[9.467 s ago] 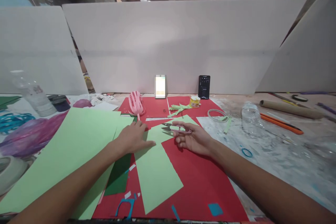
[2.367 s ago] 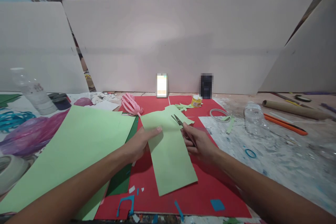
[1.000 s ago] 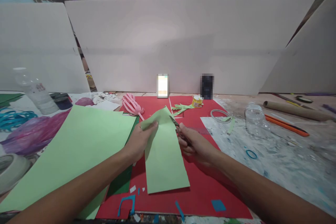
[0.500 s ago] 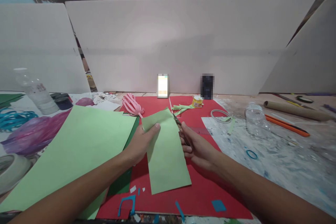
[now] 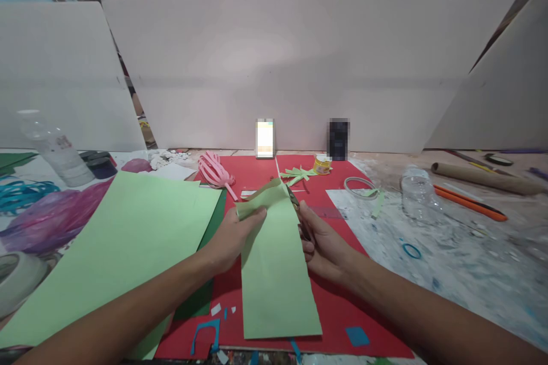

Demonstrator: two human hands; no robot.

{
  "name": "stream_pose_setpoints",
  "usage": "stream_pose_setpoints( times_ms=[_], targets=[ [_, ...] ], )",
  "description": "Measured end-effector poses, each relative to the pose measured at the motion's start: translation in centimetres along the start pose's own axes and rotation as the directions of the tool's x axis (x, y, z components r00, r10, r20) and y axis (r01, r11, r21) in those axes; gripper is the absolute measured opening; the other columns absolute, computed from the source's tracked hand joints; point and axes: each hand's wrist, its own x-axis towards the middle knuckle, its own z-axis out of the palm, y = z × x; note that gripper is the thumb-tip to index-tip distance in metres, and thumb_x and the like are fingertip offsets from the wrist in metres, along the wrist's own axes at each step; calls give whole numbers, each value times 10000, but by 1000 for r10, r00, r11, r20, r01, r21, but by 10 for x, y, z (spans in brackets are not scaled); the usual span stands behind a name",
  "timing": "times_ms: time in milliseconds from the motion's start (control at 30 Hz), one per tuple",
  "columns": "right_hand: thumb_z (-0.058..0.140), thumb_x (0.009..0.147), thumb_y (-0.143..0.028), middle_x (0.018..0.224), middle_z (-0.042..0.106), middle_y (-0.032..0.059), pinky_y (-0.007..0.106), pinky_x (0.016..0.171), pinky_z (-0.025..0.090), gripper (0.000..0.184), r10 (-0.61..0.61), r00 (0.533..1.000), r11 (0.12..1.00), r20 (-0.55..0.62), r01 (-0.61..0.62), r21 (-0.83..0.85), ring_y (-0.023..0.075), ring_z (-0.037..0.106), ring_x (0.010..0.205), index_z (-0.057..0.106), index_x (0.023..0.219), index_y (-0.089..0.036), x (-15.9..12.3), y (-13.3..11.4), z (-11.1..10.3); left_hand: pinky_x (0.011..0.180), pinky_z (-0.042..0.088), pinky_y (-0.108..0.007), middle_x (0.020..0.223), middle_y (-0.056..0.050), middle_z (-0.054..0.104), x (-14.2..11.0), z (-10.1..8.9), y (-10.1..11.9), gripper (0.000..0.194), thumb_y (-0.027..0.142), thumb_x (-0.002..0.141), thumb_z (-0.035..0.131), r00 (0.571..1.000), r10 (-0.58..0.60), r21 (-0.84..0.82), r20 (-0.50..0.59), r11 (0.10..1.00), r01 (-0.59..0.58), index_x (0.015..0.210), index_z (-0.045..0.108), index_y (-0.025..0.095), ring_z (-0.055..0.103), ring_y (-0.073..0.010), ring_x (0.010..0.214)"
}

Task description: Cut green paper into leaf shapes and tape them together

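My left hand (image 5: 237, 234) pinches a long light green paper piece (image 5: 276, 279) near its upper left corner, thumb on top. The sheet's upper edge bends up and its lower end hangs over the red paper (image 5: 355, 291). Dark-bladed scissors (image 5: 294, 198) are gripped in my right hand (image 5: 321, 236), at the paper's upper right edge. Part of the blades lies behind the paper, so I cannot tell how far apart they stand. Beyond the paper are a pink paper-strip bundle (image 5: 215, 171), cut green strips (image 5: 297, 174) and a small yellow tub (image 5: 322, 164).
At left lie a large green sheet (image 5: 141, 239), a tape roll (image 5: 19, 279), a purple plastic bag (image 5: 64, 211) and a water bottle (image 5: 60, 151). Right are a clear bottle (image 5: 418, 197), an orange cutter (image 5: 471, 203) and a cardboard tube (image 5: 488, 178). Two phones stand against a white board (image 5: 299, 68).
The green paper has shifted slightly right and toward me, its lower end now nearer the front edge. Its top edge curls more. Both hands have moved a little to the right.
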Motion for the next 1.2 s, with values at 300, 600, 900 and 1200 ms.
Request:
stream_pose_setpoints(
  times_ms=[300,600,900,1200],
  targets=[
    [758,674,-515,450,357,-116,161,369,168,456,10,999,1000,53,-9,-12,5,155,365,478,634,-157,1,-2,-2,691,547,-338,914,-100,720,-3,2,2,346,393,762,696,997,-51,-56,-50,997,48,992,627,144,682,-235,766],
    [763,670,-506,435,355,-114,154,373,191,445,19,1000,1000,23,-19,-10,10,143,374,490,631,-157,0,-1,-2,767,536,-348,992,-118,708,-2,0,-1,362,388,783,678,999,-34,-53,19,998,35,1037,624,136,675,-243,844],
    [809,609,-489,453,378,-116,137,365,185,463,-14,999,999,-33,13,-34,-4,156,363,485,636,-159,-2,-3,3,810,528,-382,1022,-137,701,-1,-1,-2,401,371,785,679,999,-27,-67,35,997,29,1094,615,124,673,-255,863],
    [819,580,-496,440,374,-118,147,362,170,488,-36,998,995,-50,32,-94,-2,146,359,466,614,-161,-2,-5,2,784,529,-362,1008,-133,708,-3,-2,-2,425,364,777,688,998,-31,-57,47,998,33,1121,619,124,676,-245,841]
  ],
)
